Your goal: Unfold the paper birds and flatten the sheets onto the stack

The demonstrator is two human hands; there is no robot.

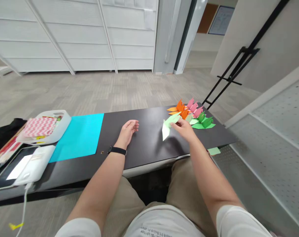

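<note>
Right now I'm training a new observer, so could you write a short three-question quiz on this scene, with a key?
1. Which hand holds the light green folded paper?

2. True or false: the bright blue sheet lies to the left of the left hand.

3. What colours make the pattern on the zigzag item in the white basket?
A) blue and black
B) pink and white
C) green and orange

Key: 1. the right hand; 2. true; 3. B.
</note>
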